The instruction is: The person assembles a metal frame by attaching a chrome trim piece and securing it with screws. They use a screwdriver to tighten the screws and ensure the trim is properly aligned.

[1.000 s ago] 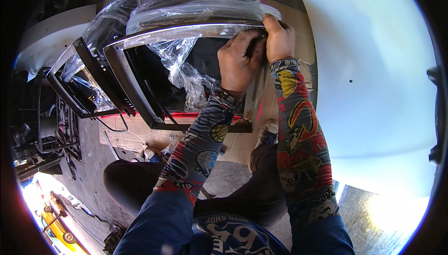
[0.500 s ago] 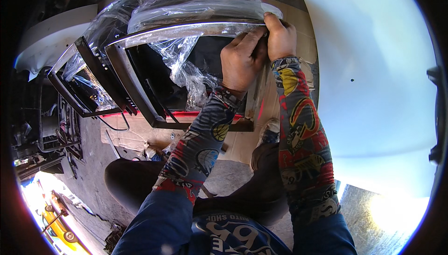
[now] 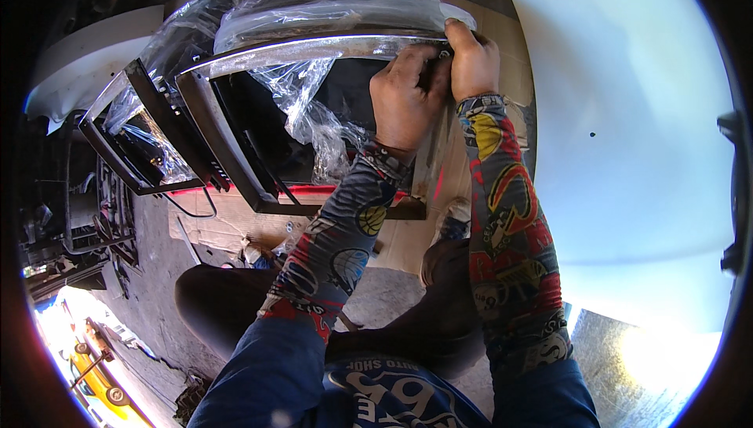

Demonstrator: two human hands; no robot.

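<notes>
From where I watch far away, the nearest thing I see is the person's blue shirt (image 3: 392, 397), then the folded legs in dark pants (image 3: 223, 306), below the big metal frame (image 3: 223, 144). Two arms in bright patterned sleeves (image 3: 510, 216) reach up and hide part of the frame's right side.

The left hand (image 3: 408, 99) is curled up at the frame's top right corner. Its fingertips are hidden, so I cannot tell what it pinches. The right hand (image 3: 474, 66) is just beside it, grasping that same corner, with its thumb on top.

The big metal frame sits just past the knees. Flat cardboard (image 3: 227, 220) peeks out under its lower edge, next to a red strip (image 3: 314, 192). A smaller metal frame (image 3: 174, 130) sits just beside it on the left. A bent black rod (image 3: 210, 204) loops below the frame's lower left corner.

Clear plastic wrap (image 3: 329, 16) is piled behind the frame's top bar. Some droops through the frame's opening and gets in my way.

Right of the frame, a big white panel (image 3: 635, 169) blocks my view. Left of the frame are a white curved panel (image 3: 94, 59) and a dark pile of metal parts (image 3: 98, 216). Farthest off, way down and left of the frame, is a yellow car (image 3: 106, 389) in bright light.
</notes>
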